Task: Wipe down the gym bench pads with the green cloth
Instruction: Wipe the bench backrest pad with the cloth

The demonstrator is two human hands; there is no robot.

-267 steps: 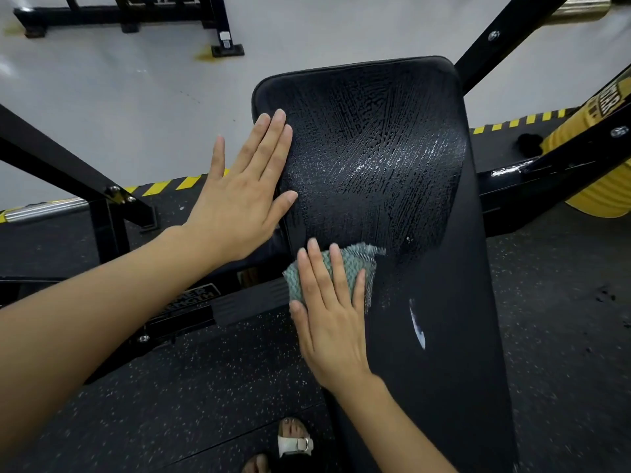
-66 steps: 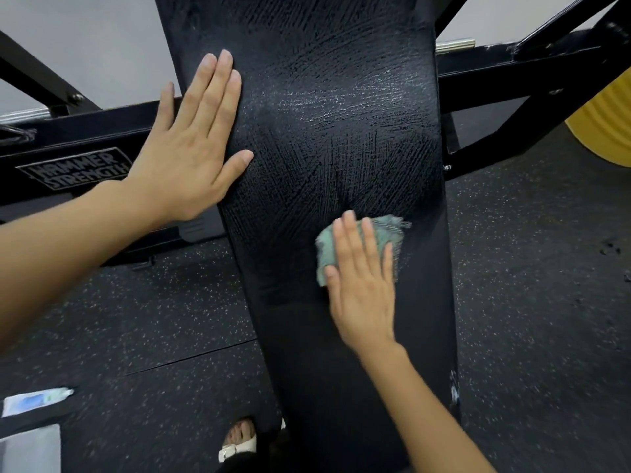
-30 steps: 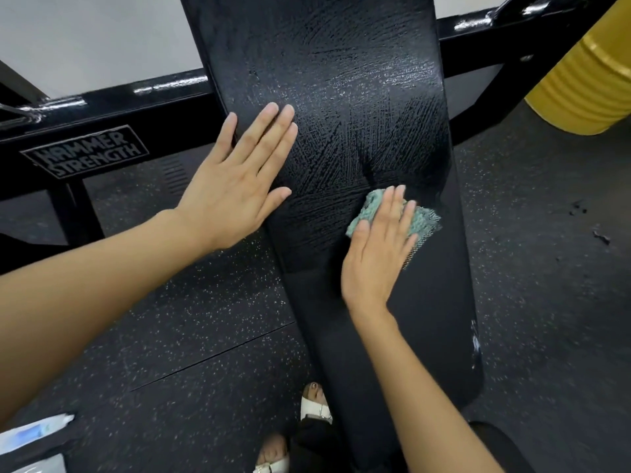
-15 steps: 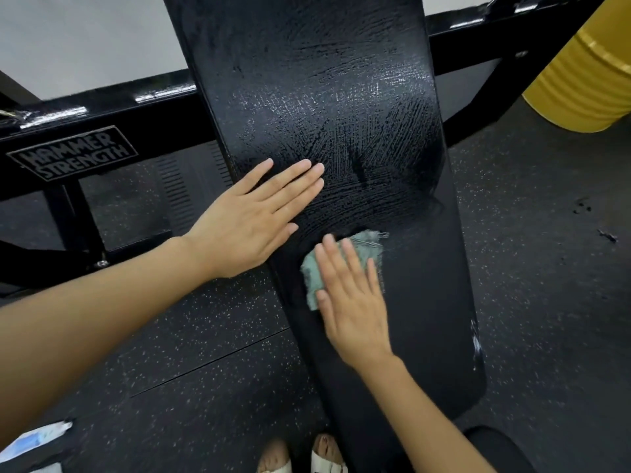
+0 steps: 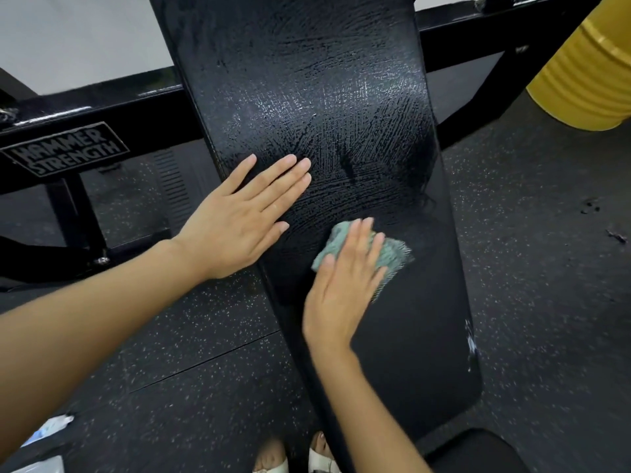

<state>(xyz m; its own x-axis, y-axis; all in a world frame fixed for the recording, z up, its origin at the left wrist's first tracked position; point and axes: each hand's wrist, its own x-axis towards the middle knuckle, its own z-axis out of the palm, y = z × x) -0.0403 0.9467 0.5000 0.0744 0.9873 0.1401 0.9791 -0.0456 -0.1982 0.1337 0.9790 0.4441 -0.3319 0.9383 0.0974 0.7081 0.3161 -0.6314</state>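
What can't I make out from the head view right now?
Pad: top cut off by the upper edge; part hidden under the left hand.
Cloth: mostly covered by the blurred right hand.
Yellow drum: cut by the right edge.
Floor packet, lower left: too blurred to identify.

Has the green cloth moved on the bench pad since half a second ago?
Yes. The green cloth, under the right hand, slid to the right across the bench pad: it lay by the pad's left edge, now it is near the middle.
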